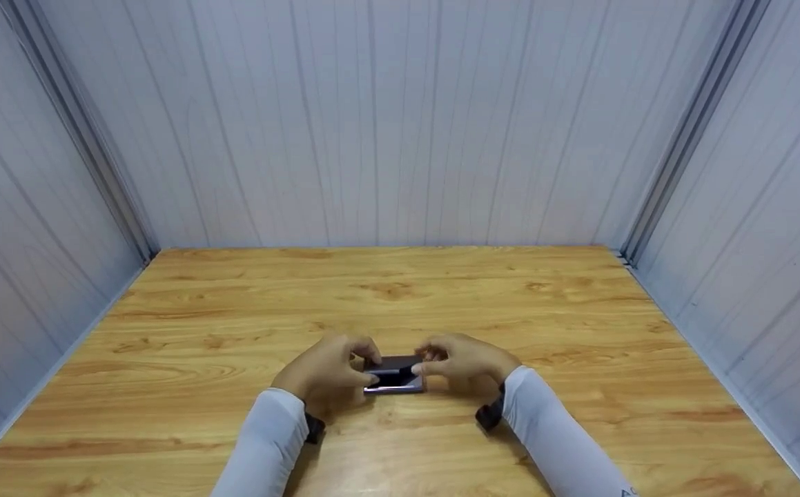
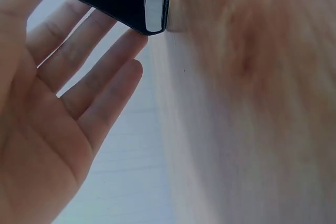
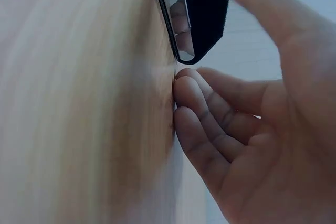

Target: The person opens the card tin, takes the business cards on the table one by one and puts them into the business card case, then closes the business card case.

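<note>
A small black card case [image 1: 394,382] with shiny metal sides lies flat on the wooden table, its flap [image 3: 209,20] lifted at an angle. My left hand [image 1: 330,364] holds the case's left end between thumb and forefinger. At the opposite end, the right hand [image 1: 467,357] has its thumb at the flap's edge and its forefinger behind the case. In the left wrist view, the other left fingers [image 2: 107,80] spread out behind the silver side [image 2: 153,3]. The right wrist view shows the remaining right fingers [image 3: 194,129] bent, their tips at the tabletop.
The wood-grain table [image 1: 386,297] reaches back to a white panelled wall [image 1: 400,124]. Similar panels enclose the left and right sides, with grey strips in the corners. Dark wrist devices [image 1: 489,415] sit under the white sleeves [image 1: 558,435].
</note>
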A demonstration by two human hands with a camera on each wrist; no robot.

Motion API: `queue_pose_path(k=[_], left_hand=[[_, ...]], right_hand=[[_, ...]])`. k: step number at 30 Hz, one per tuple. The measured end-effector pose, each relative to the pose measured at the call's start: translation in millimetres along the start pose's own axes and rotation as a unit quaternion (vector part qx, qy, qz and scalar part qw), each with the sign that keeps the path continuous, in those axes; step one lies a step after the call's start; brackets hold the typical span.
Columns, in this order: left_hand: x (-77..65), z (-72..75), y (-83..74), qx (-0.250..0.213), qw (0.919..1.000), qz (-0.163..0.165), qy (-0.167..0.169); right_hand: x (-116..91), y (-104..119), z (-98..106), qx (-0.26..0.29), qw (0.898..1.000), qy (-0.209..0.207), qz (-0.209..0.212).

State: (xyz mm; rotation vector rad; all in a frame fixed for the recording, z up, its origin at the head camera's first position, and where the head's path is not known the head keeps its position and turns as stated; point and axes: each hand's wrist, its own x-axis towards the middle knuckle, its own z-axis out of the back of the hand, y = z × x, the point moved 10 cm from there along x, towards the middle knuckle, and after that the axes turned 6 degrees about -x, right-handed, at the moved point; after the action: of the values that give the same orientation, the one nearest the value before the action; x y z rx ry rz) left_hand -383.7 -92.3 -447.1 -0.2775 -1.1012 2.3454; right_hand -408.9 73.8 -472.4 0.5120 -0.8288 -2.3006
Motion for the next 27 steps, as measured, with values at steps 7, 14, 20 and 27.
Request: queue_pose_path(k=[7,14,20,27], left_hand=[[1.7,-6.6,1.0,0.0,0.9998,0.006,0.021],[3.9,-10.2,-4.9,0.052,0.9982,-0.017,0.023],[4.3,-12.3,-7.1,0.073,0.9967,-0.027,0.02],[3.8,-13.2,-7.3,0.063,0.9975,-0.025,0.02]], right_hand=[[0.5,2.1,0.7,-0.039,0.999,-0.014,-0.006],[0.9,0.9,0.1,-0.032,0.999,-0.023,-0.002],[1.8,0.5,-1.3,-0.025,0.999,-0.029,0.002],[0.8,-1.3,-1.7,-0.021,0.999,-0.033,-0.006]])
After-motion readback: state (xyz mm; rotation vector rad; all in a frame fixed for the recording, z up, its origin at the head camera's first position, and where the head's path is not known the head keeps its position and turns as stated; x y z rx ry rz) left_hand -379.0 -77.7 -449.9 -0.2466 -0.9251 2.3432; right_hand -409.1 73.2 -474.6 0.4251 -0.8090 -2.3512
